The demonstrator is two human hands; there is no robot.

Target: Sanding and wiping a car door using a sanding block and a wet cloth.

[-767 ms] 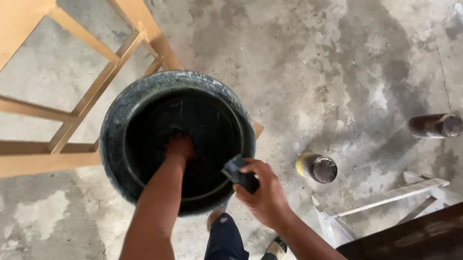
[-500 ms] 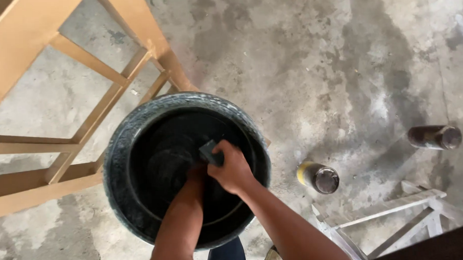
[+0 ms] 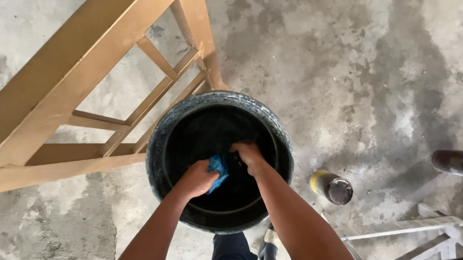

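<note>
A large dark round pot [image 3: 160,142] with a speckled blue-grey rim stands on the concrete floor in front of me. Both my hands are inside its mouth. My left hand [image 3: 196,178] grips a blue cloth [image 3: 218,167] bunched against the pot's black interior. My right hand [image 3: 249,155] is just right of the cloth, fingers curled down over a small dark object that is mostly hidden; what it is I cannot make out.
A gold-painted wooden frame [image 3: 86,78] leans at the upper left, touching the pot's far side. A yellow can [image 3: 332,187] stands to the right of the pot, a dark cylinder [image 3: 456,162] at the far right, and a pale frame [image 3: 399,229] lies lower right.
My right hand moved from outside the pot's rim into the pot. My left hand now holds a blue cloth. The view shifted so the pot sits more central.
</note>
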